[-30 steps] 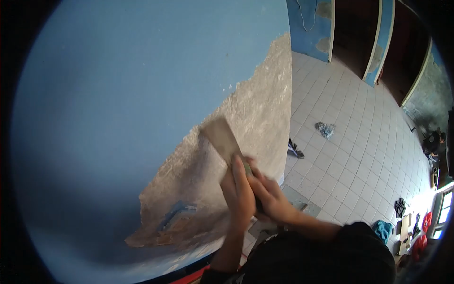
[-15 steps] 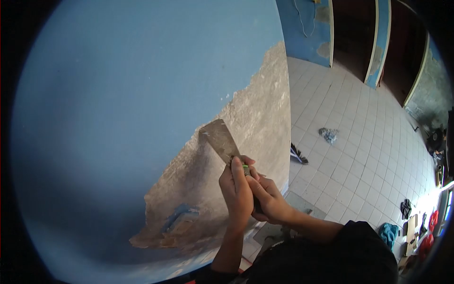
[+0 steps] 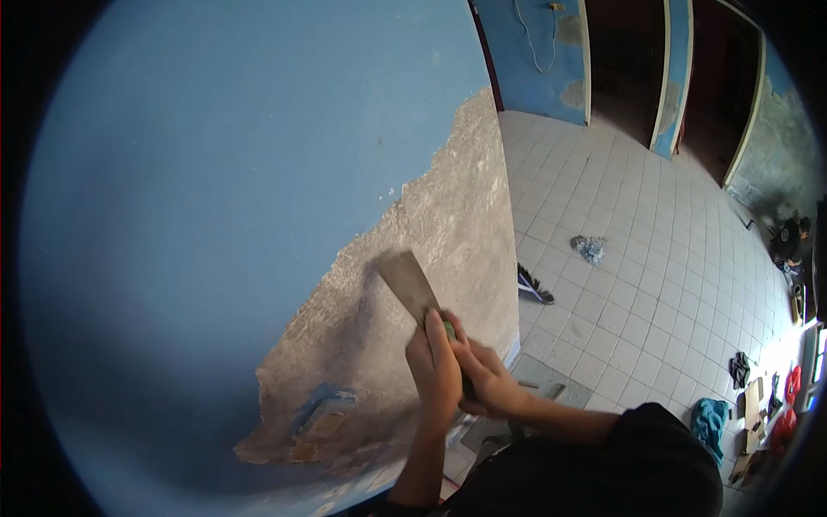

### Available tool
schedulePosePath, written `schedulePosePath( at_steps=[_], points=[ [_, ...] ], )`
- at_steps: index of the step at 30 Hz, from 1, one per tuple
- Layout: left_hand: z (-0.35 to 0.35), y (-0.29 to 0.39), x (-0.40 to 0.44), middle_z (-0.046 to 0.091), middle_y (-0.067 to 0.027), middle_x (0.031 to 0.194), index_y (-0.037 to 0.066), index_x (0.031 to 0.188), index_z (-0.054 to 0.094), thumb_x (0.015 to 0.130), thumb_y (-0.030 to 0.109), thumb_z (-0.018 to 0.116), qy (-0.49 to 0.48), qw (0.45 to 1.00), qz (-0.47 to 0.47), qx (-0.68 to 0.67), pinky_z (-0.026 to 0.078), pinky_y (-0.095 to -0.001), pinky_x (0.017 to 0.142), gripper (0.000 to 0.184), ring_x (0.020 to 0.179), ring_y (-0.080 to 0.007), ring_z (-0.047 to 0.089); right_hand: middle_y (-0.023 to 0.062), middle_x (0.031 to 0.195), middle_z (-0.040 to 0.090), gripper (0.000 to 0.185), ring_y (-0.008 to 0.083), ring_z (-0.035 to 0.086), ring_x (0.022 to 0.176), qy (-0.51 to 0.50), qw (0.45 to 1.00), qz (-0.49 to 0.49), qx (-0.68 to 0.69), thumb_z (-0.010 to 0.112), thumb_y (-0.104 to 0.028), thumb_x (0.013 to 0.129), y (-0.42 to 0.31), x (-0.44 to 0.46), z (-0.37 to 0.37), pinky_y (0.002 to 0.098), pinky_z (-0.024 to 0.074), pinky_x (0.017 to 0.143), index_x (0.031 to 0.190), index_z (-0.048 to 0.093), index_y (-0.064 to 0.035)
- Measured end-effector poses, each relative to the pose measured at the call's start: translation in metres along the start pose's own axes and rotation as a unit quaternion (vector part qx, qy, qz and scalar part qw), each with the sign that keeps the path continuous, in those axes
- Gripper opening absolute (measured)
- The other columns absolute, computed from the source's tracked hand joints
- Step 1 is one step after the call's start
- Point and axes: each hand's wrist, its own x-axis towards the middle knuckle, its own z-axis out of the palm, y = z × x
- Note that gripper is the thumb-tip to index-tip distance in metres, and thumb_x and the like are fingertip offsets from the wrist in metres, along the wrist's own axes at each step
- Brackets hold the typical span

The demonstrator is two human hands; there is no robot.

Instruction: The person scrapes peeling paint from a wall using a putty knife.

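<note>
- The blue wall is the largest thing, filling the left and middle of the view.
- The tiled floor spreads away to the right of it, pale and gridded.
- A bare, rough patch runs diagonally across the wall, with a ragged border against the blue paint.
- The scraper is in front of this patch, below the paint's ragged border. Its long axis slants from lower right, where the handle is, to upper left, where the wide blade ends. The blade's broad face shows to the camera and its straight end points up and left, towards the border. The end is blurred, so I cannot tell whether it touches the wall.
- The left hand is closed around the handle, thumb laid lengthwise towards the base of the blade.
- The right hand is closed on the handle too, pressed against the left; some of its fingers are hidden.
- A teal cloth lies on the floor at lower right.
- A small heap of debris sits on the tiles, well apart from the hands.
</note>
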Motion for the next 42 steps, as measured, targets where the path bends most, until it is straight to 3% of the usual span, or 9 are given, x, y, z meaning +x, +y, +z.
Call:
schedulePosePath(
  at_steps=[3,5,16,19,22,25,37,40,42],
  points=[
    [-0.007,0.001,0.004,0.050,-0.0055,0.060,-0.002,0.076,0.053,0.093,0.025,0.035,0.013,0.999,-0.003,0.032,0.038,-0.0259,0.050,0.037,0.054,-0.0123,0.048,0.0057,0.080,0.058,0.044,0.0034,0.049,0.054,0.020,0.958,-0.252,-0.136,0.036,-0.031,0.095,0.021,0.019,0.004,0.0164,0.0387,0.044,0.126,0.039,-0.0001],
    [-0.013,0.023,0.029,0.051,-0.0066,0.060,-0.003,0.074,0.054,0.093,0.025,0.035,-0.018,0.998,0.010,0.051,0.038,-0.0260,0.050,0.038,0.053,-0.0129,0.048,0.0032,0.072,0.053,0.048,0.0048,0.045,0.042,-0.077,0.988,0.047,0.124,0.036,-0.032,0.094,-0.020,0.022,0.012,0.0182,0.0336,0.035,0.134,0.030,-0.0043],
    [-0.011,0.020,0.025,0.053,-0.0108,0.060,-0.004,0.075,0.055,0.092,0.026,0.038,-0.037,0.998,0.015,0.039,0.041,-0.0290,0.052,0.039,0.054,-0.0161,0.052,0.0057,0.079,0.055,0.052,0.0065,0.050,0.050,0.060,0.990,-0.118,0.041,0.036,-0.033,0.094,0.001,0.039,0.018,0.0189,0.0385,0.041,0.135,0.025,-0.0019],
    [-0.003,0.049,0.058,0.055,-0.0131,0.061,-0.004,0.074,0.055,0.092,0.026,0.038,-0.050,0.990,0.096,0.091,0.041,-0.0303,0.052,0.040,0.055,-0.0187,0.054,0.0089,0.106,0.055,0.052,0.0076,0.054,0.085,-0.489,0.759,-0.165,0.397,0.037,-0.031,0.095,0.000,0.079,-0.007,0.0184,0.0439,0.068,0.135,0.026,-0.0010],
    [0.005,0.035,0.035,0.054,-0.0128,0.059,-0.004,0.077,0.056,0.093,0.026,0.035,-0.058,0.992,0.047,0.103,0.041,-0.0302,0.052,0.040,0.056,-0.0181,0.054,0.0077,0.104,0.055,0.045,0.0074,0.054,0.084,-0.442,0.806,-0.117,0.376,0.038,-0.032,0.094,-0.007,0.039,-0.007,0.0184,0.0443,0.066,0.127,0.036,-0.0008],
    [-0.002,0.011,0.008,0.054,-0.0119,0.059,-0.004,0.077,0.056,0.093,0.026,0.035,-0.055,0.995,0.003,0.089,0.041,-0.0303,0.052,0.040,0.056,-0.0169,0.054,0.0022,0.077,0.055,0.035,0.0058,0.048,0.048,0.070,0.993,-0.046,0.083,0.037,-0.033,0.095,-0.013,-0.001,0.021,0.0188,0.0356,0.036,0.115,0.043,-0.0049],
    [-0.004,-0.006,0.018,0.049,-0.0084,0.057,-0.003,0.074,0.053,0.092,0.026,0.035,-0.049,0.995,0.034,0.078,0.038,-0.0269,0.050,0.039,0.052,-0.0138,0.048,0.0000,0.064,0.047,0.038,0.0062,0.038,0.033,0.046,0.993,-0.008,0.110,0.035,-0.034,0.094,0.008,0.016,0.012,0.0195,0.0269,0.027,0.122,0.038,-0.0081],
    [-0.009,0.002,0.014,0.049,-0.0079,0.057,-0.002,0.074,0.054,0.092,0.024,0.035,-0.044,0.998,-0.035,-0.023,0.038,-0.0277,0.050,0.037,0.052,-0.0148,0.049,0.0004,0.063,0.047,0.031,0.0067,0.037,0.032,0.144,0.865,-0.416,-0.239,0.037,-0.034,0.094,0.031,0.033,0.010,0.0192,0.0258,0.026,0.113,0.042,-0.0089],
    [-0.008,0.017,0.040,0.050,-0.0086,0.058,-0.002,0.074,0.054,0.092,0.023,0.035,-0.053,0.997,0.012,0.055,0.039,-0.0284,0.049,0.036,0.052,-0.0153,0.050,0.0005,0.064,0.049,0.034,0.0070,0.038,0.031,-0.001,0.985,0.034,0.169,0.037,-0.033,0.094,-0.018,0.026,0.020,0.0197,0.0266,0.026,0.116,0.041,-0.0074]
  ],
)
